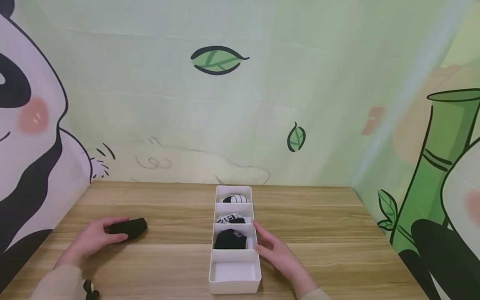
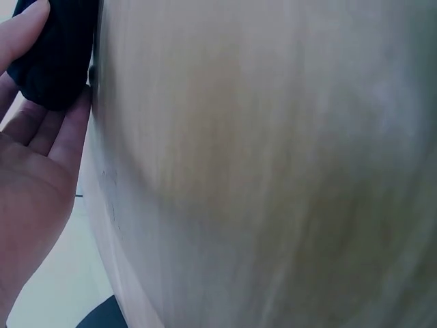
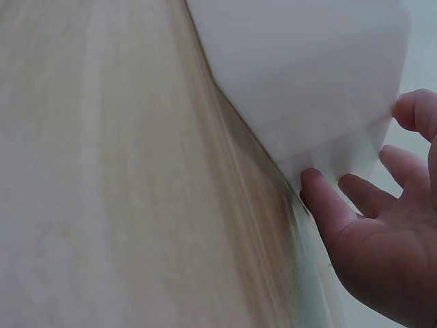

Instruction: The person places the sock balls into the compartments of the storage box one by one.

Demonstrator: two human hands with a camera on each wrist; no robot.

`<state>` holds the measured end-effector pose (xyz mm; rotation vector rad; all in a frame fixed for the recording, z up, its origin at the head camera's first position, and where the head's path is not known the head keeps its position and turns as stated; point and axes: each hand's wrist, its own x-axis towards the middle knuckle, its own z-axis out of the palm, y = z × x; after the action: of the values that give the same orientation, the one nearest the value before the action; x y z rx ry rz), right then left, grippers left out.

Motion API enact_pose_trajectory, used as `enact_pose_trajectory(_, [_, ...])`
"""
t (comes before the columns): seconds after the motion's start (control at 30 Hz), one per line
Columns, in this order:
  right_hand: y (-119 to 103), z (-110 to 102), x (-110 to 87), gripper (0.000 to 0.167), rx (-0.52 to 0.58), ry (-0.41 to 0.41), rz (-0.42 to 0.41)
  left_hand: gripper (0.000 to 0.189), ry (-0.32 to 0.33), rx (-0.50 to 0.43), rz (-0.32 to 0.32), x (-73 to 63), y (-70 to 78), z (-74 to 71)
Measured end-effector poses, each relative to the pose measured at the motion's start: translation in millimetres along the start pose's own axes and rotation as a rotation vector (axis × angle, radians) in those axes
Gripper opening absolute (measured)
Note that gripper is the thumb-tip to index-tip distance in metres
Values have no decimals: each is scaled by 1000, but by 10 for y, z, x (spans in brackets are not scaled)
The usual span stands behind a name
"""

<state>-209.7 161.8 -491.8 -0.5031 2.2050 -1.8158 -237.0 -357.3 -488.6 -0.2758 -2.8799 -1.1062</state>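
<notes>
On the left of the table my left hand (image 1: 91,238) holds a folded black sock (image 1: 130,228), thumb on the near side and fingers on the far side. The left wrist view shows the thumb and fingers pinching the dark, soft bundle (image 2: 58,58). A long white divided box (image 1: 234,287) stands in the middle. Its three farther compartments hold folded socks: a striped one (image 1: 237,199), a black-and-white patterned one (image 1: 231,218) and a mostly black one (image 1: 229,239). The nearest compartment is bare. My right hand (image 1: 279,254) touches the box's right wall with its fingertips.
The wooden tabletop (image 1: 168,266) ends at the back against a green printed cloth (image 1: 318,83) with pandas, leaves and bamboo. A dark beaded item (image 1: 90,289) shows by the left sleeve.
</notes>
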Motion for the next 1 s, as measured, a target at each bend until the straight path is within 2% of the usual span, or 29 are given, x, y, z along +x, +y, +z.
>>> enact_pose_trajectory(0.1, [-3,-1,2,65,-8,5,4,56,-3,5,-5,9,38,8])
enact_pose_trajectory(0.5, [6,-3,3,66,-16,11,0,53,-5,-9,58,37,128,121])
enact_pose_trajectory(0.87, [10,-7,7,65,-18,13,8,56,-17,-28,28,47,267,196])
enact_pose_trajectory(1.0, [12,-8,5,65,-21,11,5,56,-21,-33,36,49,322,221])
